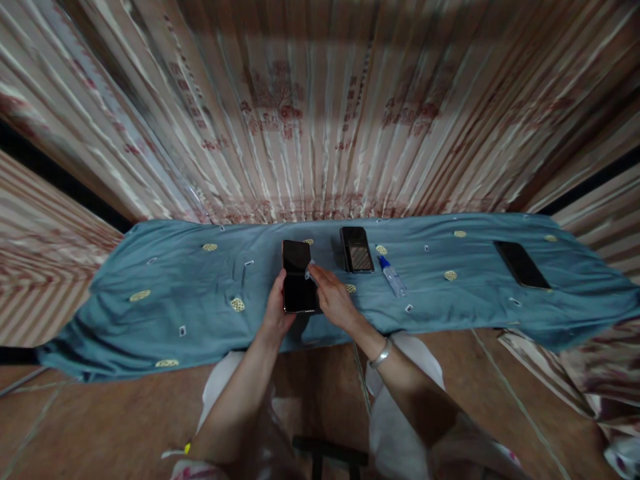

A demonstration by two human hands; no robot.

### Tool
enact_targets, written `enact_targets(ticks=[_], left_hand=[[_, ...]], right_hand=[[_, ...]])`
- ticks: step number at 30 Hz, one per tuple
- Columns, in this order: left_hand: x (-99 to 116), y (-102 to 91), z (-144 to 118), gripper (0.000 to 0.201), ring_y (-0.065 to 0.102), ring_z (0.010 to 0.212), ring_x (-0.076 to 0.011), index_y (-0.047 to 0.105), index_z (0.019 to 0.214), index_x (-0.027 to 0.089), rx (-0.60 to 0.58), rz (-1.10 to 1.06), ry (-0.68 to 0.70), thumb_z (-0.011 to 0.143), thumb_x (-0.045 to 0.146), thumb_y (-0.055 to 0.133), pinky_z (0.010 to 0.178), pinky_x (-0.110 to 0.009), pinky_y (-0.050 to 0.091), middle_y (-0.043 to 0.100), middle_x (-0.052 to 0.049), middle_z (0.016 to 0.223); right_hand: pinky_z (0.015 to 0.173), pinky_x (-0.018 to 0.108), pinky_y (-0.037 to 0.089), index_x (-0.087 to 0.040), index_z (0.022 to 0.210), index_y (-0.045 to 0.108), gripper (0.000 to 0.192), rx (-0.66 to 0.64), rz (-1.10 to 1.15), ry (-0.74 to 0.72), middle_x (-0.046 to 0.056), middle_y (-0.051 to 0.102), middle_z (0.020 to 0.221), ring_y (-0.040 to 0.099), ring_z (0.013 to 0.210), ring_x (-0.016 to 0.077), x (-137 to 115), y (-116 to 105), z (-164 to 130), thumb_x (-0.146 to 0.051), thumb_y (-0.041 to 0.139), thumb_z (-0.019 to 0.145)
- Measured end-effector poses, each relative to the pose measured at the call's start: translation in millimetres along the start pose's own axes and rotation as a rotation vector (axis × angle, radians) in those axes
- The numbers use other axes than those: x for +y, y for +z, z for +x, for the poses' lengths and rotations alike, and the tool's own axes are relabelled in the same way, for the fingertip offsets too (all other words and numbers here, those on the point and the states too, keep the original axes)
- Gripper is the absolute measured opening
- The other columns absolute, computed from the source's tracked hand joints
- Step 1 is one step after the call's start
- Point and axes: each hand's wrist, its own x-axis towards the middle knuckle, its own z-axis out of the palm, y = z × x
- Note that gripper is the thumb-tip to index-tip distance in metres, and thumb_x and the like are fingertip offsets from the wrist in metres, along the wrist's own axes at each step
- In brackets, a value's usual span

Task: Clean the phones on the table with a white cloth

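My left hand (277, 308) grips the lower left edge of a dark flip phone (296, 256), which is unfolded with a crease across its middle. Against the screen near that crease, on the right side, my right hand (335, 297) pinches a small pale wiping cloth (309, 271). The cloth is mostly covered by the fingers, so its full shape is hidden. Just right of the phone lies a black boxy device (357, 249) with a patterned lower panel. Beside it a small clear bottle (393, 279) with a blue cap rests on its side.
A teal patterned cloth (195, 287) covers the long narrow table. Another black phone (523, 265) lies toward the right end. Pleated curtains (320, 120) hang close behind and at both sides. Below the front edge are my knees and the tiled floor (320, 387).
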Motion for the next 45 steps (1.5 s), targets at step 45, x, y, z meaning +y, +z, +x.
enact_targets(ticks=[45], left_hand=[[-11, -10.8, 4, 0.057, 0.065, 0.067, -0.0164, 0.069, 0.088, 0.015, 0.026, 0.057, -0.011, 0.092, 0.057, 0.030, 0.068, -0.026, 0.053, 0.069, -0.006, 0.068]], right_hand=[[0.094, 0.037, 0.051, -0.015, 0.111, 0.065, 0.025, -0.076, -0.065, -0.202, 0.011, 0.065, 0.107, 0.056, 0.101, 0.0218, -52, -5, -12, -0.015, 0.048, 0.093]])
